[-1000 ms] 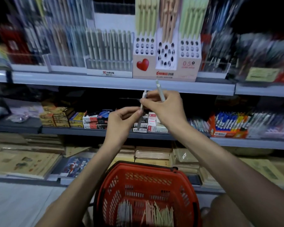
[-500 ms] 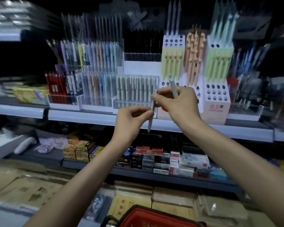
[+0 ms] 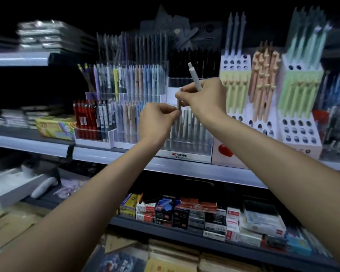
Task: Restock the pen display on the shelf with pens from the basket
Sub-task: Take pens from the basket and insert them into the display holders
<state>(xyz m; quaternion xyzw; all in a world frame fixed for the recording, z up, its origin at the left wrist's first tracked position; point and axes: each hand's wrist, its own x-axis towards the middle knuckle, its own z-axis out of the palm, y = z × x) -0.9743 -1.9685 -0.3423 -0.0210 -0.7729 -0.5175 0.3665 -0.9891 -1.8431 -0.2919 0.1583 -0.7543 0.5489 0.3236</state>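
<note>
Raising both hands to the upper shelf [image 3: 185, 169], basket gone from view: our left hand [image 3: 155, 122] and right hand [image 3: 204, 99] pinch one grey pen [image 3: 178, 104]; the right grip also clamps a spare pen [image 3: 194, 77], ready for the clear display tray [image 3: 188, 134].

Little can be read. The white front lip of the clear pen tray [image 3: 186, 143] on the upper shelf carries a small red logo followed by dark Chinese characters, too blurred to make out. On the lower shelf, the red carton [image 3: 198, 205] lying on top of the stacked boxes shows "2B" at its right end. The white tiered pen stand [image 3: 300, 138] with round holes has small marks on its base, unreadable from here. The small red-and-white boxes [image 3: 233, 214] bear labels, but their print is too small and blurred to tell.
</note>
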